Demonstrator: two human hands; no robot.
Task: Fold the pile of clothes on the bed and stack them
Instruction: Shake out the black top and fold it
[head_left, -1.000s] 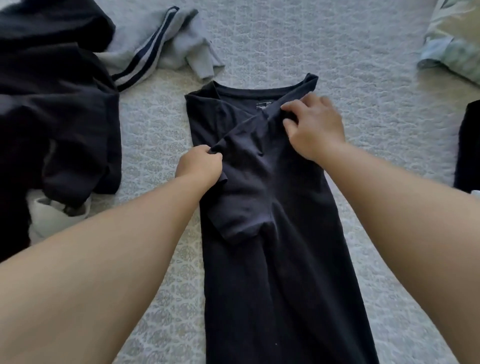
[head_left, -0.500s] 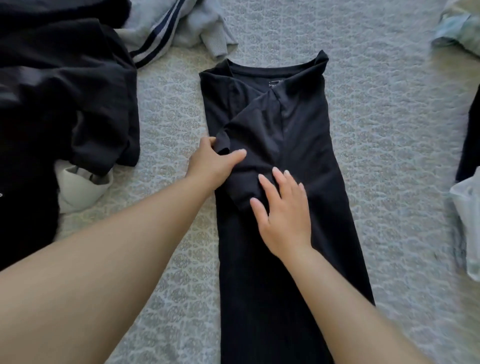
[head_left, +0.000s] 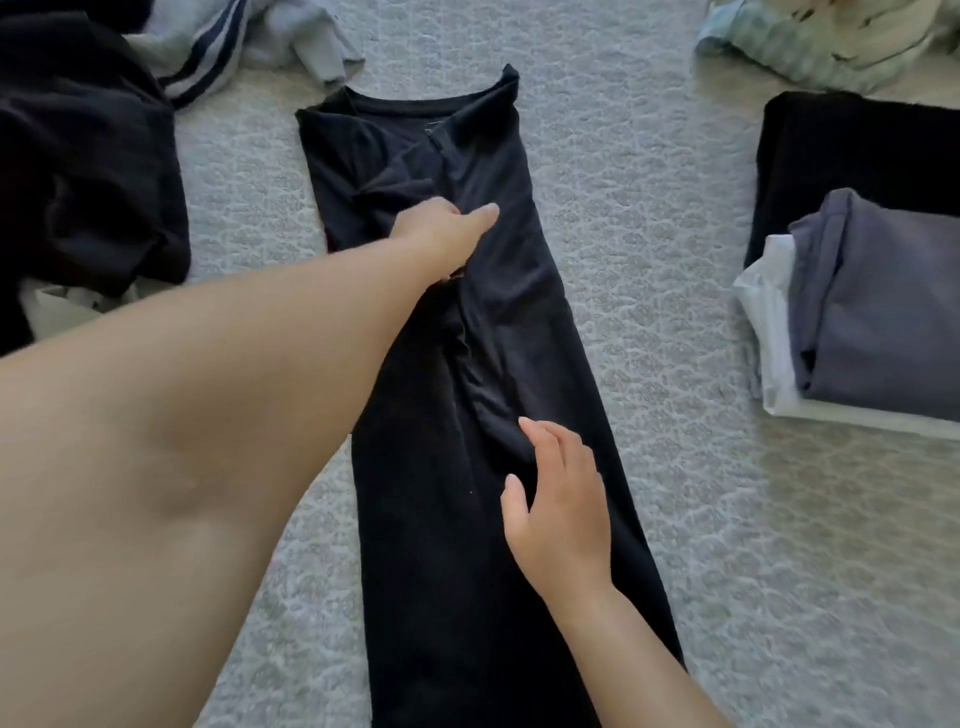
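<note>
Black shirt (head_left: 467, 364) lies lengthwise on the bed (head_left: 649, 260), both sides folded in. Left hand (head_left: 447, 234) released the sleeve, now pressing flat; right hand (head_left: 561, 499) slid down, spread, smoothing. Crosswise fold follows, likely.

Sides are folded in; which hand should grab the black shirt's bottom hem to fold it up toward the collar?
Probably right. The right hand lies open, low on the black shirt, nearest the hem, which is out of frame. The left hand is stretched up by the collar, pressing the folded sleeve.
</note>
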